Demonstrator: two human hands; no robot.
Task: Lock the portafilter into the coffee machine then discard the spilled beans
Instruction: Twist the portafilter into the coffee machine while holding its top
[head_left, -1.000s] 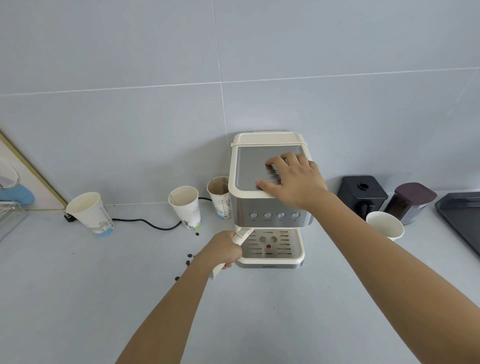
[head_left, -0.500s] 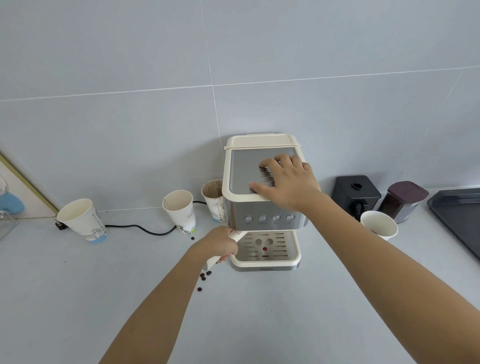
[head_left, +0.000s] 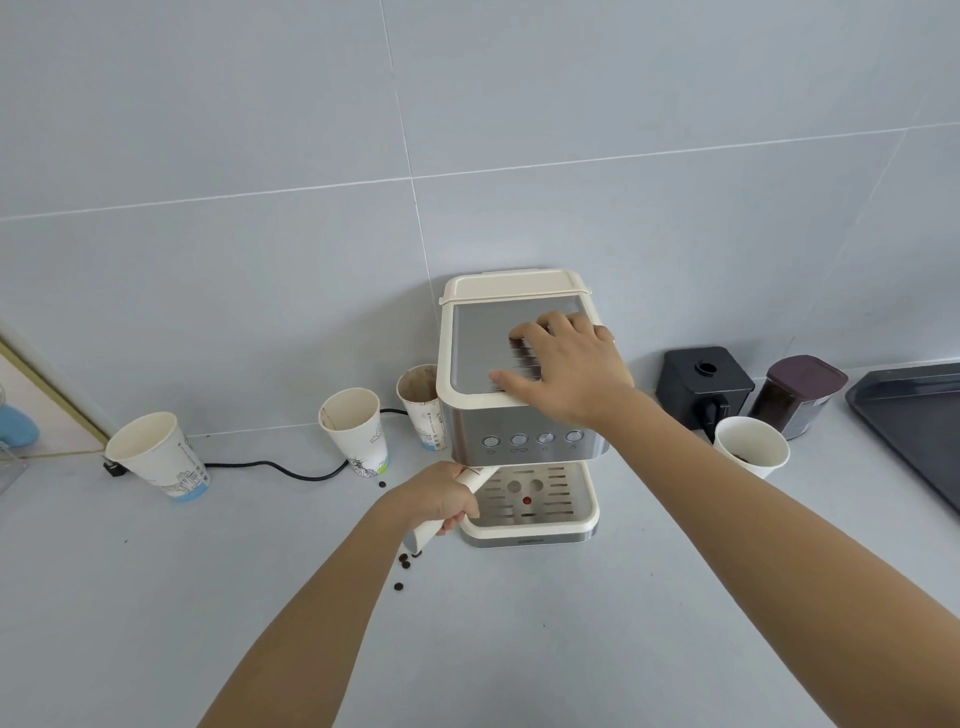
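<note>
A cream and steel coffee machine stands against the tiled wall. My right hand lies flat on its top grille, fingers spread, holding nothing. My left hand is closed around the cream handle of the portafilter, which reaches up under the machine's front; its head is hidden there. The handle's end sticks out below my fist. Dark spilled beans lie on the counter just under my left hand, and one more bean lies near the cups.
Three paper cups stand left of the machine, beside a black cable. Right of it are a black grinder, a dark jar of beans, a paper cup and a dark tray. The drip tray sits below.
My left hand has swung the portafilter handle slightly rightward toward the machine's front. My right hand stays on the machine's top. The view has shifted a little.
</note>
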